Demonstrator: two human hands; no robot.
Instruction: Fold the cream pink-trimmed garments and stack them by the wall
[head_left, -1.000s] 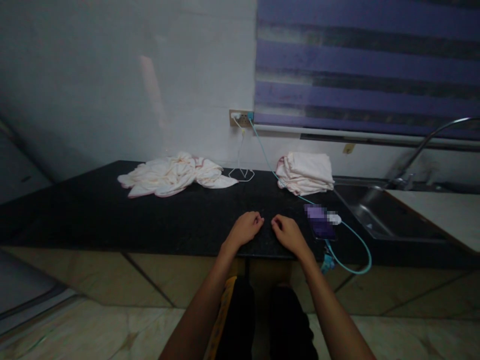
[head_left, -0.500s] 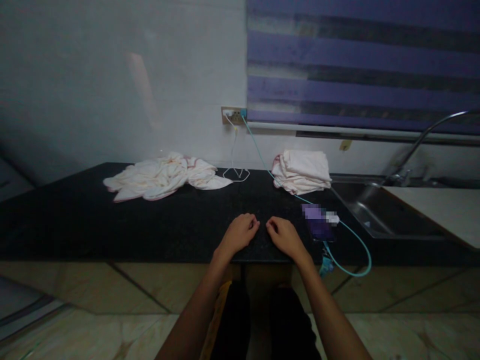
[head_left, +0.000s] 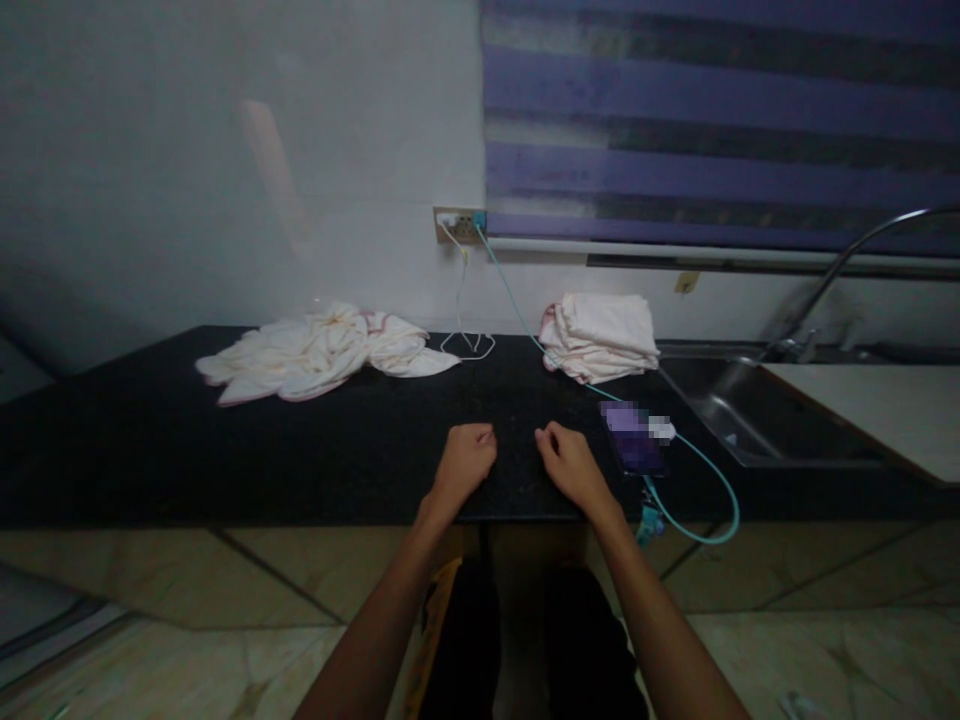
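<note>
My left hand (head_left: 466, 462) rests on the black countertop (head_left: 337, 450) near its front edge, its fingers curled into a loose fist. Beside it, a short gap away, my right hand (head_left: 571, 466) lies on the same surface, also curled closed. No object shows in either hand. Just right of my right hand lies a phone (head_left: 637, 452) with a partly blurred screen. A folded stack of white cloths (head_left: 607, 335) sits farther back, beyond my right hand. To the back left, a loose heap of crumpled white cloths (head_left: 300, 355) with reddish edging spreads over the counter.
A teal cord (head_left: 739, 505) loops past the phone and over the counter's front edge. Cables run up to a wall socket (head_left: 461, 226). At right are a steel sink (head_left: 765, 425), a curved faucet (head_left: 831, 265) and a pale board (head_left: 892, 410). A purple striped blind (head_left: 712, 170) hangs behind.
My left hand has shifted slightly left and turned, widening the gap between my hands. My right hand stays nearly in place. The view has tilted and shifted a little; the cloths and phone lie as before.
</note>
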